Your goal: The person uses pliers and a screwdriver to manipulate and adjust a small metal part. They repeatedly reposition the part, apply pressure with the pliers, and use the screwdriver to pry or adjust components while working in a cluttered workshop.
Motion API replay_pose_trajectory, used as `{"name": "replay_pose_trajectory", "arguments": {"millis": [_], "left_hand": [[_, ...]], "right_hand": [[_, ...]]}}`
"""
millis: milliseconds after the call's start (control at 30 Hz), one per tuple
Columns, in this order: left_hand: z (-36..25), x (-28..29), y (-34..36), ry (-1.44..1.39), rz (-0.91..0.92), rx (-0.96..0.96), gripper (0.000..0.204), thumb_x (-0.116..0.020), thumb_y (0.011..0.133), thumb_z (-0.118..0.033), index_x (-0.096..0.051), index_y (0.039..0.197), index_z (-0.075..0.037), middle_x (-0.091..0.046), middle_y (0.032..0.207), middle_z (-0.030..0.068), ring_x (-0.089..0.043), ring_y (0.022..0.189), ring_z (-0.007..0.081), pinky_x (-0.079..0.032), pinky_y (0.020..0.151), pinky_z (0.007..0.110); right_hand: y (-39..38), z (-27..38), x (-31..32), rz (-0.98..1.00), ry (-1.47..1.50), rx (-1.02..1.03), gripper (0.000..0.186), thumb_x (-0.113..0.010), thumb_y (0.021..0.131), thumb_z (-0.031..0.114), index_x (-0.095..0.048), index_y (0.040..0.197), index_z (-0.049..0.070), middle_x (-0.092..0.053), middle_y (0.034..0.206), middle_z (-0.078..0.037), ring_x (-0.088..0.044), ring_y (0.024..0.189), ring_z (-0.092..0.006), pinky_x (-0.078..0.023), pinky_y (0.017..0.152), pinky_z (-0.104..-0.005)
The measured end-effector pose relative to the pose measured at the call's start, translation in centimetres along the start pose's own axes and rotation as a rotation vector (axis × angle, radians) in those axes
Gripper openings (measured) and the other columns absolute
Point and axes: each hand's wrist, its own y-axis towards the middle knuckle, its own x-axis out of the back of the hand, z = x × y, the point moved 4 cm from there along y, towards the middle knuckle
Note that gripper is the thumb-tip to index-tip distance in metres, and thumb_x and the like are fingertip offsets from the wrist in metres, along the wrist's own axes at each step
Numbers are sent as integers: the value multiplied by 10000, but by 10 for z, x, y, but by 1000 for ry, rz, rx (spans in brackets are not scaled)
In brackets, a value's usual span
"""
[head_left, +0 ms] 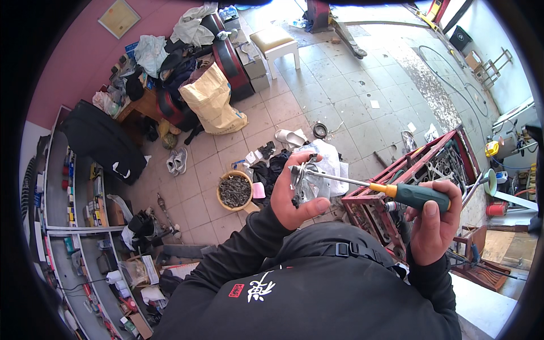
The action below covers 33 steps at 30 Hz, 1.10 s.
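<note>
Left hand (285,195) holds 1 small metal part (305,171); right hand (435,224) grips green-handled screwdriver (392,191). Judging ahead: off-axis push could slip tip, jabbing my left palm.

We see a screwdriver (384,188), its dark green handle to the right, with a yellow collar and slim bare shaft pointing left. At the screwdriver's shaft end we see a small silvery metal part (306,169), its exact shape unclear.

Black clothing (334,294) carries white characters (260,291) beside a red stamp (236,290).
</note>
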Motion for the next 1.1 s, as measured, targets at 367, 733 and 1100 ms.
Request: {"name": "replay_pose_trajectory", "arguments": {"millis": [367, 733, 1100], "left_hand": [[-12, 19, 2, 370, -1, -252, 948, -947, 838, -510, -503, 1486, 21, -585, 1402, 209, -598, 1306, 329, -459, 1165, 455], [2, 21, -13, 315, 51, -160, 938, -988, 797, -434, -497, 1468, 2, -624, 1361, 189, -621, 1281, 313, -477, 1141, 445], [9, 9, -23, 351, 151, -110, 937, -981, 806, -425, -499, 1499, -18, -612, 1356, 175, -669, 1192, 258, -531, 1073, 405]], "right_hand": [[-10, 16, 9, 197, -149, -565, 461, -816, 1052, 422, -657, 1147, 1, -701, 891, -37, -642, 689, -71, -502, 613, -231], [-24, 19, 3, 589, -783, 389, 505, -908, 844, 104, -632, 1248, -20, -661, 948, -185, -650, 780, -404, -540, 700, -442], [-32, 2, 14, 631, 153, -1220, 678, -838, 1006, 294, -576, 1554, -5, -697, 1014, -22, -600, 804, -63, -492, 685, -228]]}}
